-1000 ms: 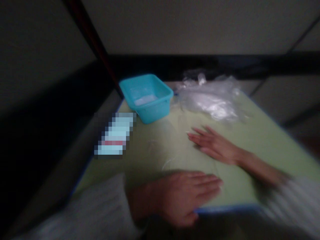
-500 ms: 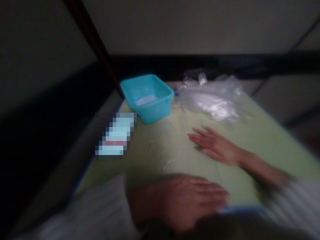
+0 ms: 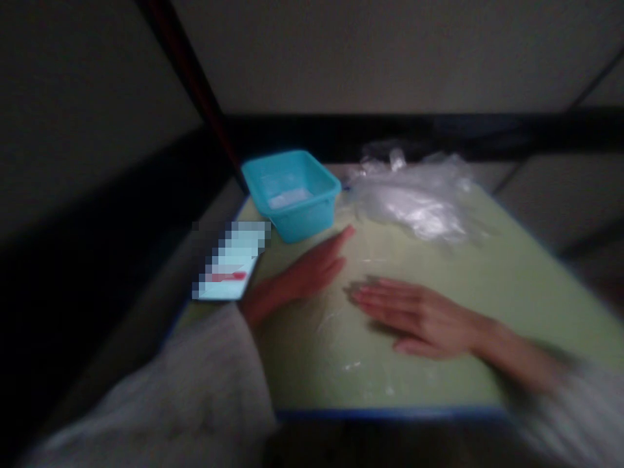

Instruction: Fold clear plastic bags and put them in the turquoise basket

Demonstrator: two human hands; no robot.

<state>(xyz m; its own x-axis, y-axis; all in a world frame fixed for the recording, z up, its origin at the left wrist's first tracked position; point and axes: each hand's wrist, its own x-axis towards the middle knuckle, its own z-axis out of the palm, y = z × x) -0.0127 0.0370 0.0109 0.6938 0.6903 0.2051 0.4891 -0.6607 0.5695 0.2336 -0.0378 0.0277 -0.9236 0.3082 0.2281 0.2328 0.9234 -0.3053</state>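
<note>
My left hand (image 3: pixel 316 268) reaches over the table just in front of the turquoise plastic basin, fingers stretched out and thumb apart. Nothing shows in its grasp. Flat and palm down, my right hand (image 3: pixel 422 318) is at or close to the tabletop, fingers extended to the left and holding nothing. Between and below the hands, thin shiny glints suggest a clear plastic film or bag (image 3: pixel 353 366) spread on the table; its outline is too faint to make out. Blur hides whether either hand touches it.
The turquoise basin (image 3: pixel 305 221) stands at the back left with something whitish inside. Crumpled clear plastic bags (image 3: pixel 424 201) lie at the back right. A lit, pixelated phone-like screen (image 3: pixel 234 260) is at the left edge. The yellow-green table (image 3: pixel 526 292) has a blue rim.
My left hand has moved from the table's front edge forward toward the basin. My right hand has come slightly nearer to me. The view has shifted a little.
</note>
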